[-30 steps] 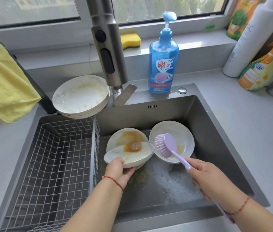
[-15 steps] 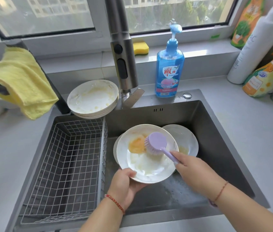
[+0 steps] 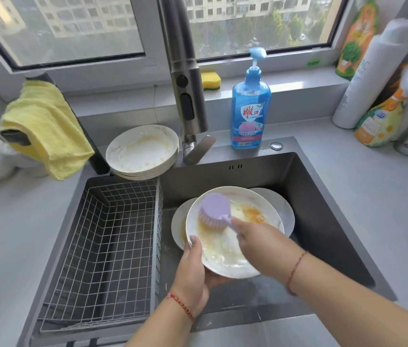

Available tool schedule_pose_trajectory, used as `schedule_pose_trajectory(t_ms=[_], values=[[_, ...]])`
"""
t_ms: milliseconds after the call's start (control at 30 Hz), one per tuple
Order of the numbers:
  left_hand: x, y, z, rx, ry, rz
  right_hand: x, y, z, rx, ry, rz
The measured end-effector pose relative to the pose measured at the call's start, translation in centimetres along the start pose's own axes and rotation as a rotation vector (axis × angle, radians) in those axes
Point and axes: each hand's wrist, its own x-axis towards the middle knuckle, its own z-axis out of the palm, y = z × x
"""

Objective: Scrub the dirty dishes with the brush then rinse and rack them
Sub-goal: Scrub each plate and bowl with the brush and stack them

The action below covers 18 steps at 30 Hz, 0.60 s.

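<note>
A white plate (image 3: 225,249) smeared with orange sauce is tilted toward me over the dark sink (image 3: 323,209). My left hand (image 3: 195,269) grips its lower left rim, thumb on the face. My right hand (image 3: 260,239) holds the handle of a lilac dish brush (image 3: 214,209), whose bristles press on the plate's upper left. Two more dirty plates lie in the sink behind it, one at the left (image 3: 178,226) and one at the right (image 3: 280,206). A wire rack basket (image 3: 112,246) fills the sink's left half.
A stack of dirty plates (image 3: 142,150) sits on the sink's back edge beside the tall faucet (image 3: 185,78). Blue soap bottle (image 3: 250,108), yellow sponge (image 3: 210,80), yellow cloth (image 3: 45,126) and several bottles (image 3: 378,116) at the right stand around.
The plate was lifted from the sink and tilted up facing me. The brush came onto it and has moved from the centre to the upper left, smearing the sauce.
</note>
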Motion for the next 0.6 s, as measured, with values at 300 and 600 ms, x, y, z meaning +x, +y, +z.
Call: schedule_pose_trajectory(t_ms=[300, 600], values=[[0.6, 1.3, -1.6, 0.029, 0.045, 0.078, -5.9, 2.0, 0.4, 0.009, -0.032, 0.022], [-0.5, 1.0, -1.6, 0.027, -0.046, 0.026, 0.1, -0.1, 0.5, 0.171, 0.181, 0.049]])
